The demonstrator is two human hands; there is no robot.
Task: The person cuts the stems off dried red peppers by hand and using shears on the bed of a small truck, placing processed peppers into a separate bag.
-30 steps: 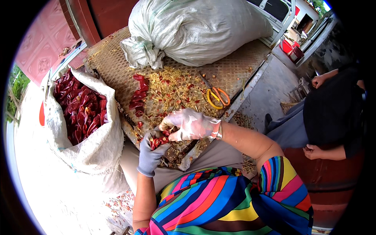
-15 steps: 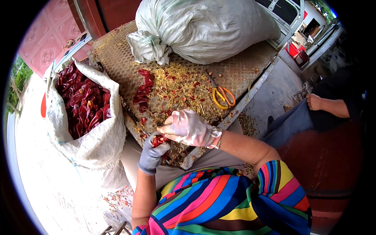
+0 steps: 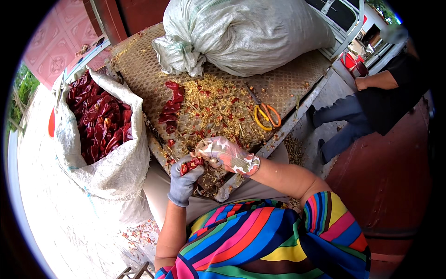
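My left hand [image 3: 182, 183], in a grey glove, is closed on a dried red chilli [image 3: 190, 165]. My right hand [image 3: 222, 153], in a pink camouflage glove, pinches at the chilli's upper end, its fingertips partly hidden. Both hands are over the near edge of a textured metal platform [image 3: 134, 56], strewn with pale yellow seeds and bits [image 3: 209, 100]. Loose red chilli pieces [image 3: 172, 104] lie beyond my hands, and orange-and-yellow-handled scissors [image 3: 264, 111] lie to their right. An open white woven sack [image 3: 86, 169] full of red chillies stands at my left.
A large tied white sack [image 3: 251, 35] rests at the platform's back. A person in dark clothes [image 3: 381, 100] is on the right, with red buckets [image 3: 350, 60] behind and a dark red surface [image 3: 362, 200] nearer me. A pink tiled surface [image 3: 55, 51] shows at the upper left.
My right hand has shifted over the chilli and is now slightly lower than half a second ago. The other person has straightened and moved, showing both legs. The view has shifted slightly.
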